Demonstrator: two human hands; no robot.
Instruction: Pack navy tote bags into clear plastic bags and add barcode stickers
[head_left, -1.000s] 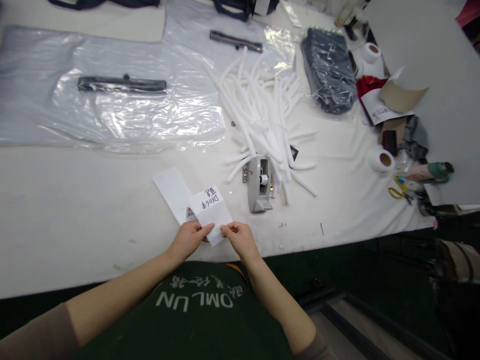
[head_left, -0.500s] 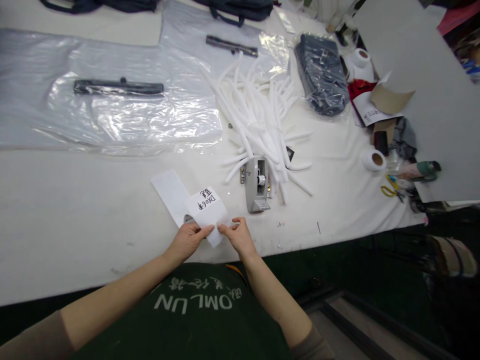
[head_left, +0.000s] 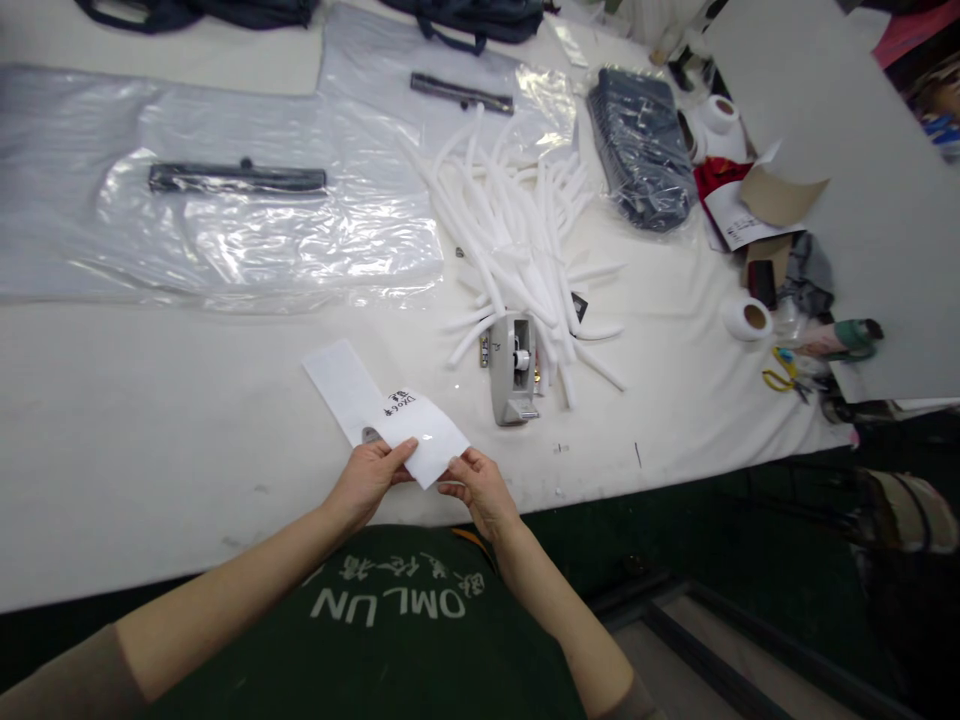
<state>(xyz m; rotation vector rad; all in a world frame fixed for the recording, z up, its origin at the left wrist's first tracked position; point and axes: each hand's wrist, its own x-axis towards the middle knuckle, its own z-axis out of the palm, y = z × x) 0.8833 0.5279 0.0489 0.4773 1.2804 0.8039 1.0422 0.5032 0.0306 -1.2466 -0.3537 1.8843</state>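
While the person stood at the near edge of the white table (head_left: 135, 480), both hands met low in the middle of the frame over a white paper slip (head_left: 420, 440). The left hand (head_left: 367, 478) pinched the slip's near left edge between thumb and fingers, closed on it. The right hand (head_left: 476, 485) gripped the near right corner the same way, fingers curled under and thumb on top. The slip bore dark handwriting near its far end, and it lay tilted over a second white sheet (head_left: 337, 385) that stretched away toward the upper left, flat on the table.

Just right of the slip, a little above the hands, sat a grey tape dispenser (head_left: 514, 380). Behind it a loose heap of white foam tubes (head_left: 517, 230) fanned out through the centre of the frame, a few touching the dispenser. Clear plastic bags (head_left: 247, 220) covered the upper left, with a long black bar (head_left: 236, 178) inside one and another black bar (head_left: 461, 92) inside a bag near the top centre. At the upper right lay a dark bundle wrapped in plastic (head_left: 641, 150). Further right, by the grey board (head_left: 862, 180), were white tape rolls (head_left: 746, 318), yellow-handled scissors (head_left: 780, 380) and scraps of card. The person's green apron (head_left: 397, 620) filled the bottom centre.
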